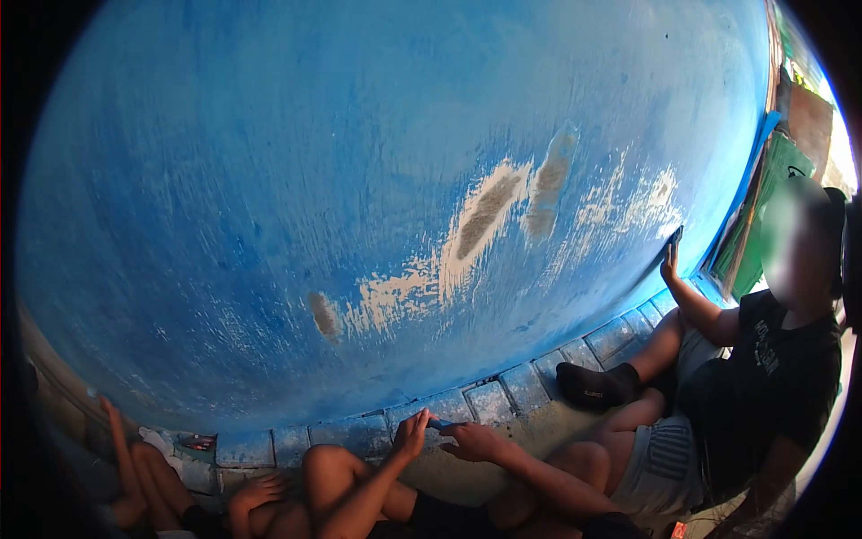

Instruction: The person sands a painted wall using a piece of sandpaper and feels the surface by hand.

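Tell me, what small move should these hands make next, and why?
Probably lift the small dark block to the blue wall: it sits between the left hand and right hand, seemingly off the wall, while the person at right holds a dark object against it, and whitish patches show there.

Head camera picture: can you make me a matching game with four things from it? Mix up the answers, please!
Column one:
1. wall
2. paving blocks
3. co-worker's shirt
4. left hand and right hand

Column two:
A. in a row along the bottom of the wall
B. black
C. close together, with a small dark thing between them
D. mostly blue, with pale patches

Right pairs: 1-D, 2-A, 3-B, 4-C.
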A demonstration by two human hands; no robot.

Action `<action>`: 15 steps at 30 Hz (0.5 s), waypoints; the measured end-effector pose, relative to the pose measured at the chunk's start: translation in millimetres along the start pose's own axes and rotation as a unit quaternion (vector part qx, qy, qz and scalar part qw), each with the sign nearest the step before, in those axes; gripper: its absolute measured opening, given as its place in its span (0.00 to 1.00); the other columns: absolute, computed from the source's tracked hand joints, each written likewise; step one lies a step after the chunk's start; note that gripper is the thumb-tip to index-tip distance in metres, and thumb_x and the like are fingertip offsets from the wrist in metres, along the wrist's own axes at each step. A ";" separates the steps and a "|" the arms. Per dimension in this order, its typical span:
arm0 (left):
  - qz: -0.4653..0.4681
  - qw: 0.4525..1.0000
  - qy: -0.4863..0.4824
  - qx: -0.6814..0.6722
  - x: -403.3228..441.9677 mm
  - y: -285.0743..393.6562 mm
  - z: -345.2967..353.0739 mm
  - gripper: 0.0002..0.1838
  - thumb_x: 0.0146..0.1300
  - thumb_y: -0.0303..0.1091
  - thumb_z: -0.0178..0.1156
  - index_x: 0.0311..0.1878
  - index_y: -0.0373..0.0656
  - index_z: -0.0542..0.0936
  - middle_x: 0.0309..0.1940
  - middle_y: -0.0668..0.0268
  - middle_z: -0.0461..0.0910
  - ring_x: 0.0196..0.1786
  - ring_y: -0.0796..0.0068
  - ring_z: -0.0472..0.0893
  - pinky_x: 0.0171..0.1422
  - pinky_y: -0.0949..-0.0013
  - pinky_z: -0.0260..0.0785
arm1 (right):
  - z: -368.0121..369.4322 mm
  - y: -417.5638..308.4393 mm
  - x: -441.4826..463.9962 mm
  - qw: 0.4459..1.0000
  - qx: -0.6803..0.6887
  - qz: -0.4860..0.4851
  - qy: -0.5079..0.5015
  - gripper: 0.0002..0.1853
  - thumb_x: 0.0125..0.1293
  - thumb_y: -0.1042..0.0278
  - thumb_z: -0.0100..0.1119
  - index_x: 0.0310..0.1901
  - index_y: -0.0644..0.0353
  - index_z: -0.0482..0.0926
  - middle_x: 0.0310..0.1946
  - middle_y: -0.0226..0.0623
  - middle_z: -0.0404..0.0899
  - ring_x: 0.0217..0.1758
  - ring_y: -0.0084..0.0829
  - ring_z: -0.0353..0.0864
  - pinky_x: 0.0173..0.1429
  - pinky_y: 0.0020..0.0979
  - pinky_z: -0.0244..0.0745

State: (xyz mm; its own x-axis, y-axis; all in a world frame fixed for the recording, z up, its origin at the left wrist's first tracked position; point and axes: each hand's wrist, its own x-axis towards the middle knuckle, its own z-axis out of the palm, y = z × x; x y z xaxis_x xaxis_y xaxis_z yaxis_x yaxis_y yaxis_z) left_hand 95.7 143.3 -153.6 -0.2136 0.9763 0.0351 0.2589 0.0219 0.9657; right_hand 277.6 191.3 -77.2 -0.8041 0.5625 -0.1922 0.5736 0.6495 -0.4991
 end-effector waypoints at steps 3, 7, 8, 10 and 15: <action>-0.011 1.000 0.012 0.020 3.5 -10.9 1.1 0.29 0.77 0.53 0.40 0.46 0.36 0.82 0.37 0.54 0.84 0.46 0.62 0.83 0.53 0.62 0.70 | -9.7 -7.0 -3.0 1.000 0.008 -0.016 0.009 0.22 0.67 0.51 0.59 0.55 0.57 0.81 0.51 0.47 0.82 0.51 0.49 0.83 0.56 0.45 0.77; -0.058 0.998 0.026 0.003 -2.0 0.0 0.2 0.28 0.77 0.51 0.43 0.44 0.34 0.83 0.38 0.60 0.84 0.48 0.69 0.81 0.57 0.66 0.68 | -7.3 0.1 0.4 0.999 0.028 -0.041 0.021 0.22 0.67 0.52 0.59 0.56 0.58 0.80 0.52 0.47 0.82 0.51 0.50 0.82 0.56 0.45 0.77; -0.035 0.998 0.042 -0.024 0.0 -9.8 2.8 0.24 0.75 0.47 0.48 0.44 0.34 0.82 0.38 0.62 0.83 0.47 0.72 0.80 0.56 0.67 0.68 | -9.4 0.3 1.1 0.998 0.038 -0.038 0.032 0.21 0.67 0.54 0.59 0.55 0.59 0.80 0.52 0.47 0.82 0.51 0.50 0.82 0.56 0.44 0.77; -0.013 0.997 0.056 -0.050 6.3 -32.7 7.8 0.20 0.74 0.44 0.52 0.45 0.33 0.82 0.39 0.64 0.83 0.46 0.75 0.79 0.55 0.69 0.68 | -19.6 -2.0 2.1 0.997 0.049 -0.034 0.043 0.20 0.68 0.55 0.60 0.54 0.60 0.81 0.52 0.47 0.82 0.51 0.51 0.82 0.56 0.44 0.77; 0.018 0.990 0.070 -0.122 10.8 -31.5 3.8 0.12 0.69 0.35 0.60 0.45 0.33 0.81 0.40 0.62 0.83 0.47 0.72 0.80 0.54 0.69 0.69 | -38.3 -0.4 9.2 0.947 0.192 -0.004 0.258 0.18 0.68 0.59 0.61 0.51 0.64 0.81 0.50 0.52 0.82 0.52 0.48 0.83 0.57 0.40 0.76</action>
State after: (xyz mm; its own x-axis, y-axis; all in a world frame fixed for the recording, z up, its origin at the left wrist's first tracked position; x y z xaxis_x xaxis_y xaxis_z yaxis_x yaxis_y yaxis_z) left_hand 88.9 154.0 -184.6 -0.3409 0.9358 0.0897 0.0370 -0.0820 0.9959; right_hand 276.0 215.8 -46.4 -0.5673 0.7983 0.2021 0.3897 0.4765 -0.7881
